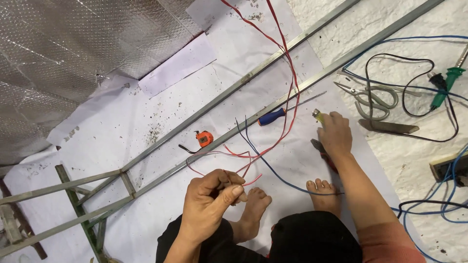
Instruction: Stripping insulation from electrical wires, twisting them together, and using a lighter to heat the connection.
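My left hand (210, 198) is raised near my knees, its fingers pinched on the ends of thin red wires (287, 97) that trail up across the white sheet (146, 122). My right hand (335, 134) rests palm down on the sheet to the right, over red-handled pliers (319, 147), its fingertips at a small yellow lighter (317, 115). A blue wire (273, 173) runs from near the metal bars down past my bare feet (253, 204). A blue-handled screwdriver (278, 115) lies just left of my right hand.
Two long metal bars (253, 73) cross the sheet diagonally, joined into a frame at lower left. An orange tape measure (204, 139) lies between them. At the right lie scissors (373, 97), a green soldering iron (446, 85), black and blue cables, a power strip (448, 168). Silver foil sheeting (73, 48) covers upper left.
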